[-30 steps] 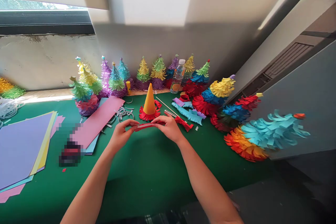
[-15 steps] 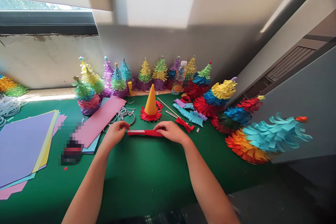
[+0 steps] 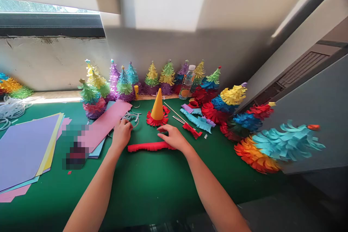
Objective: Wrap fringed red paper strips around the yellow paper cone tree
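My left hand [image 3: 122,136] is closed, fingertips together at the edge of a pile of thin white paper strips [image 3: 133,116]; whether something is pinched in it is hidden. Below both hands a red fringed paper strip [image 3: 148,146] lies on the green table, its right end partly covered by my right hand [image 3: 174,137]. That hand is open, thumb and fingers apart, with nothing between them. Just beyond it stands a yellow paper cone [image 3: 157,107], upright, with a red fringe [image 3: 157,120] around its base.
Fringed paper trees [image 3: 123,83] line the back and right side. A bottle [image 3: 186,83] and glue stick [image 3: 136,91] stand among them. Thin sticks [image 3: 176,113] and blue fringed strips [image 3: 195,119] lie right of the cone. Coloured sheets [image 3: 29,148] and pink paper [image 3: 106,125] lie left.
Both hands have let go of the red strip, which now lies flat on the table, fringe showing. My left hand moved up and slightly left; my right hand opened.
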Available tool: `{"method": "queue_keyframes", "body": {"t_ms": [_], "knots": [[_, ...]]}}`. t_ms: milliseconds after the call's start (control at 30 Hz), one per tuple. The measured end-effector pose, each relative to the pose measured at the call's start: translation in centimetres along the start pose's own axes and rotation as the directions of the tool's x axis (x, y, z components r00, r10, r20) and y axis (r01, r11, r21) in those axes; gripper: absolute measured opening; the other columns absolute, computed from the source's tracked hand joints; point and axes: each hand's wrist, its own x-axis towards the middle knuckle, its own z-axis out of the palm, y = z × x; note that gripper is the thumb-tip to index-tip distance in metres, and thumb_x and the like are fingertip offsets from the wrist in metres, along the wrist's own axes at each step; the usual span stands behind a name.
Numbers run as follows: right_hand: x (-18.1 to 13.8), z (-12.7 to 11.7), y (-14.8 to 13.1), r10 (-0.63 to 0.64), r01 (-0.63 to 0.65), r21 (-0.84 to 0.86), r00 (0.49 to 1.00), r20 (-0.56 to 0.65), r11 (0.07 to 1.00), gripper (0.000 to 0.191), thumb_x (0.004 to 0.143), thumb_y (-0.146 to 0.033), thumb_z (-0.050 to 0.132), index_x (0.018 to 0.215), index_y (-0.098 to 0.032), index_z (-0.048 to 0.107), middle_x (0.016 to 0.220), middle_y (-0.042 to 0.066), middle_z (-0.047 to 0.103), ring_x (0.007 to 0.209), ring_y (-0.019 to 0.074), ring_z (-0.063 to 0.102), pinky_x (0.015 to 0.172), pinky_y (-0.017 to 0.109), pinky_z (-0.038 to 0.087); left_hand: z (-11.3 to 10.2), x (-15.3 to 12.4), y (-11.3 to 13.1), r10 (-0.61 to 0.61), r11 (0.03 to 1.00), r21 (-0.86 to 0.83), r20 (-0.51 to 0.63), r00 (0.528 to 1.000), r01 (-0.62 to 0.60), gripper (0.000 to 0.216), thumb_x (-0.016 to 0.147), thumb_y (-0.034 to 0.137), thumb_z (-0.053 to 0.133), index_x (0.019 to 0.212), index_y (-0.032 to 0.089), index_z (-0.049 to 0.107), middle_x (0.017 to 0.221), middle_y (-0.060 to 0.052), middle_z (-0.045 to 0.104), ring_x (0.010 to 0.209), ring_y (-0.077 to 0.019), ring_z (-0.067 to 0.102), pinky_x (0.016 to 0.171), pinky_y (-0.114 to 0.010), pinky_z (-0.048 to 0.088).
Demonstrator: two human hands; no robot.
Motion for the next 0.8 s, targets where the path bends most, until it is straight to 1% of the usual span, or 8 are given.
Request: {"method": "queue_keyframes", "body": {"t_ms": [133,200,300,400,467,633,733,800], "knots": [[0.0,-0.1,-0.9,-0.065,0.094,0.153,0.981,-0.185,0.984,0.018,0.078,-0.024,0.061,0.095,-0.019,0.064,0.095,0.006,0.067,0.088,0.0194,0.065,0.083,0.035,0.051,-0.6,-0.3,1.8,0.000,0.991,-0.131,-0.127,0.992,-0.017,0.011,0.081,0.013,0.050,0.082,0.017,0.060,0.085,-0.007,0.064,0.089,-0.0253,0.054,0.080,-0.038,0.042],[-0.1,0.1,-1.5,-0.104,0.162,0.244,0.966,-0.235,0.956,0.021,0.079,-0.026,0.062,0.099,-0.020,0.062,0.095,0.005,0.068,0.088,0.0189,0.065,0.085,0.035,0.051,-0.9,-0.8,3.1,0.045,0.972,-0.220,-0.163,0.986,-0.081,0.008,0.084,0.016,0.049,0.085,0.018,0.057,0.086,-0.006,0.065,0.088,-0.0223,0.056,0.082,-0.038,0.042],[-0.3,0.6,-2.2,-0.124,0.222,0.401,0.959,-0.256,0.889,0.029,0.078,-0.031,0.064,0.106,-0.023,0.058,0.097,0.004,0.068,0.091,0.0190,0.066,0.086,0.036,0.053,-1.1,-1.5,5.1,0.163,0.931,-0.297,-0.183,0.970,-0.212,0.008,0.085,0.016,0.047,0.087,0.019,0.055,0.084,-0.002,0.065,0.085,-0.0183,0.058,0.090,-0.036,0.040],[-0.4,1.3,-2.4,-0.105,0.239,0.525,0.956,-0.272,0.817,0.030,0.077,-0.033,0.065,0.105,-0.023,0.058,0.098,0.004,0.068,0.092,0.0196,0.066,0.087,0.036,0.054,-0.9,-2.0,6.4,0.262,0.888,-0.349,-0.148,0.954,-0.299,0.010,0.087,0.015,0.043,0.087,0.019,0.053,0.082,-0.001,0.064,0.082,-0.0146,0.059,0.095,-0.033,0.037],[-0.4,1.6,-2.4,-0.081,0.232,0.560,0.956,-0.281,0.796,0.027,0.077,-0.034,0.065,0.100,-0.022,0.060,0.095,0.005,0.068,0.089,0.0198,0.067,0.086,0.036,0.055,-0.7,-2.2,6.8,0.296,0.880,-0.359,-0.101,0.950,-0.312,0.011,0.088,0.014,0.042,0.087,0.018,0.052,0.082,0.000,0.064,0.080,-0.0134,0.059,0.095,-0.033,0.035],[-0.4,2.0,-2.2,-0.044,0.220,0.567,0.951,-0.307,0.794,0.019,0.075,-0.032,0.067,0.090,-0.021,0.062,0.089,0.005,0.068,0.084,0.0201,0.068,0.081,0.035,0.056,-0.5,-2.5,6.9,0.250,0.912,-0.336,0.001,0.968,-0.235,0.013,0.091,0.016,0.039,0.092,0.020,0.051,0.089,0.000,0.065,0.079,-0.0130,0.059,0.083,-0.033,0.032],[-0.4,1.9,-2.2,-0.052,0.228,0.570,0.950,-0.308,0.789,0.018,0.075,-0.030,0.067,0.090,-0.021,0.061,0.088,0.004,0.068,0.083,0.0193,0.067,0.081,0.034,0.056,-0.6,-2.5,7.0,0.244,0.908,-0.355,0.020,0.970,-0.221,0.012,0.091,0.016,0.039,0.092,0.019,0.051,0.090,0.000,0.065,0.080,-0.0132,0.058,0.080,-0.032,0.031],[-0.4,1.7,-2.3,-0.072,0.245,0.550,0.946,-0.316,0.799,0.015,0.075,-0.031,0.066,0.085,-0.021,0.060,0.088,0.004,0.066,0.082,0.0189,0.066,0.079,0.034,0.056,-0.6,-2.4,7.0,0.250,0.898,-0.379,0.021,0.968,-0.224,0.011,0.091,0.017,0.040,0.092,0.019,0.051,0.090,-0.001,0.065,0.081,-0.0136,0.057,0.079,-0.031,0.032]]}}
